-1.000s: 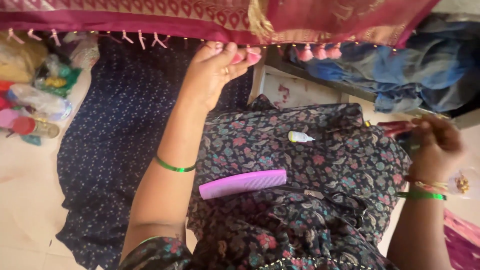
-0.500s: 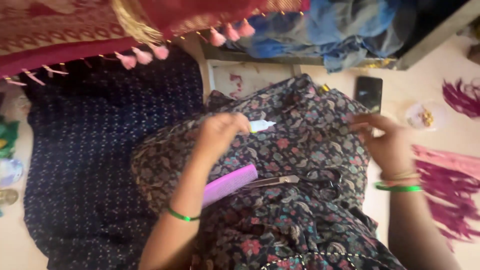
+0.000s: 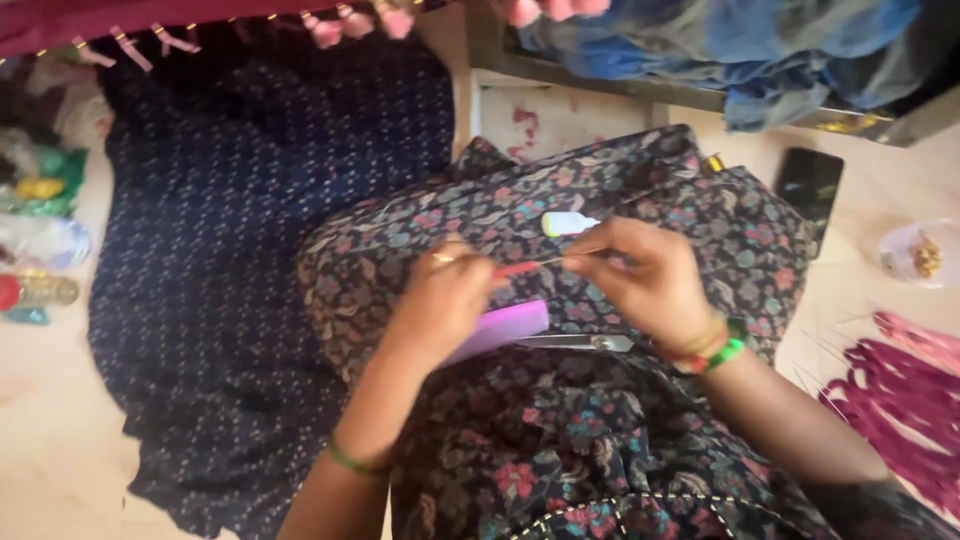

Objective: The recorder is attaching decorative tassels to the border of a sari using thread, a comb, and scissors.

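— Floral dark cloth over your lap (image 3: 560, 470) is the bed for this; where's the thread?

— Between your hands: your left hand (image 3: 440, 300) pinches the thin red thread or needle (image 3: 525, 266), your right hand (image 3: 650, 280) grips its other end, fingers closed on both.

— How do I manage it well?

— Keep it taut and low. Mind the lilac plastic comb (image 3: 500, 328) and steel scissors (image 3: 575, 343) just below, then the small white bottle (image 3: 568, 223) beyond.

Glossy plastic comb (image 3: 497, 330), matt cloth (image 3: 560, 440) (floral)
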